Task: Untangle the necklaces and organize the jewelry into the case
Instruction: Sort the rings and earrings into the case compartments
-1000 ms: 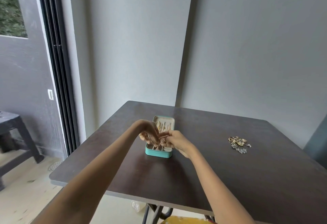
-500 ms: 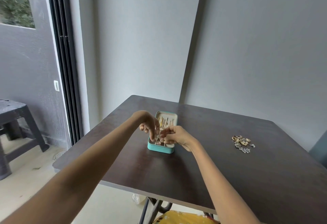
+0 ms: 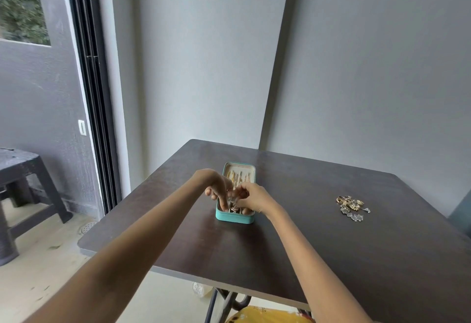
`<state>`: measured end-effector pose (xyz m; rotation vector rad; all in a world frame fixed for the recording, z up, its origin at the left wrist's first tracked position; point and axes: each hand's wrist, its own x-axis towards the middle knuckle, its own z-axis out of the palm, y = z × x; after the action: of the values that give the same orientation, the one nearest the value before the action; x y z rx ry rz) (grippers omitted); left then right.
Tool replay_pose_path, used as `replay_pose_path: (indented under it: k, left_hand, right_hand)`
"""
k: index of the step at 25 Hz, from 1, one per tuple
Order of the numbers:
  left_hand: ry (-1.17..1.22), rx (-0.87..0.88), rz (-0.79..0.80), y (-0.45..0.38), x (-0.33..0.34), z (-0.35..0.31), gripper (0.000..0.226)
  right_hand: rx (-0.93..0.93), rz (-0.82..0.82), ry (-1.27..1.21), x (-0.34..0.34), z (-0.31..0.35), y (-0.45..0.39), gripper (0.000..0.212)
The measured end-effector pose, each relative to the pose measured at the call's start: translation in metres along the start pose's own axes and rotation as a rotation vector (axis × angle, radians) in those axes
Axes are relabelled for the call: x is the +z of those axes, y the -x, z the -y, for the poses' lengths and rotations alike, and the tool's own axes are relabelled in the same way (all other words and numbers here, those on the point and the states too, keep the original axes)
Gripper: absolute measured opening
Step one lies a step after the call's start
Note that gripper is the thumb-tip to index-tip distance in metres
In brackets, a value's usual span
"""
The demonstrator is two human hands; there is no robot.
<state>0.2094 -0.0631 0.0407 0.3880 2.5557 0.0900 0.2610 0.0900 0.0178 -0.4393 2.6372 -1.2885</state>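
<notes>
An open teal jewelry case (image 3: 234,218) lies on the dark table (image 3: 293,254); gold pieces hang in its far half. Both hands are over its near half. My left hand (image 3: 216,190) reaches down into the case with curled fingers. My right hand (image 3: 251,199) is curled close beside it. Between their fingertips is a small silvery jewelry piece (image 3: 233,205), pinched by both as far as I can tell. A heap of gold and silver jewelry (image 3: 353,206) lies on the table to the right, apart from both hands.
The table stands against a grey wall corner. A dark plastic stool (image 3: 23,169) stands on the floor at the left by a sliding door frame (image 3: 89,93). Yellow cloth (image 3: 267,316) shows below the table's front edge.
Both hands have lowered into the near half of the case with the small piece. The camera view has shifted a little.
</notes>
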Motion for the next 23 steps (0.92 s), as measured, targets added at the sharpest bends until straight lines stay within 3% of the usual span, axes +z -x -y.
replay_pose_path:
  k: [4, 9, 12, 16, 19, 21, 23]
  left_hand:
    - [0.029, 0.014, -0.008, 0.003, 0.002, 0.0, 0.036]
    - [0.086, 0.039, -0.003, 0.01, -0.003, 0.0, 0.038]
    - [0.218, 0.074, 0.013, 0.013, -0.006, 0.001, 0.036]
    - [0.161, 0.067, 0.01, 0.016, -0.004, -0.004, 0.036]
    - [0.151, 0.056, 0.024, 0.021, -0.005, -0.007, 0.036]
    - [0.162, 0.076, -0.022, 0.025, -0.009, -0.009, 0.032]
    - [0.213, 0.147, -0.149, 0.019, -0.016, -0.017, 0.022]
  right_hand:
    - [-0.007, 0.005, 0.05, 0.0, 0.001, 0.0, 0.023]
    - [0.002, -0.069, -0.145, -0.002, -0.008, -0.001, 0.013]
    - [0.014, -0.027, -0.063, -0.005, -0.008, -0.003, 0.022]
    - [0.044, 0.038, 0.082, -0.003, -0.003, -0.008, 0.027]
    - [0.039, 0.028, 0.03, -0.002, -0.006, -0.009, 0.025]
    - [0.019, -0.036, -0.116, -0.005, -0.008, -0.006, 0.019]
    - [0.023, -0.213, -0.232, -0.015, -0.012, -0.003, 0.009]
